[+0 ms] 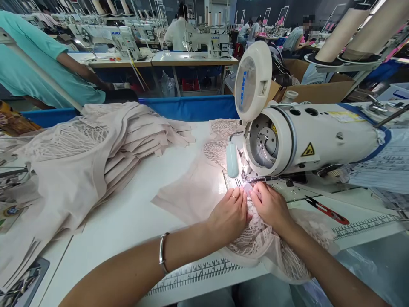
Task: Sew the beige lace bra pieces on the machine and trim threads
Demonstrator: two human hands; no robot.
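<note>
Pale pink lace fabric (pixel 252 232) lies bunched at the needle of a white sewing machine (pixel 319 132), spilling over the table's front edge. My left hand (pixel 231 213) is closed on the fabric just in front of the lit needle area, fingertips pinched together. Close beside it, my right hand (pixel 271 207) also pinches the fabric, near the presser foot. The two hands almost touch. A smooth panel of the same fabric (pixel 194 187) spreads flat to the left of the needle. The machine's round end cover (pixel 255 81) stands open, and a small light-blue lamp (pixel 232 160) hangs beside the needle.
A tall pile of pink lace pieces (pixel 128 128) covers the table's left side. Red thread snips (pixel 329 211) lie right of my hands, near a printed ruler (pixel 364 226). Thread cones (pixel 343 32) stand at upper right. A person in a turquoise shirt (pixel 41 59) is at far left.
</note>
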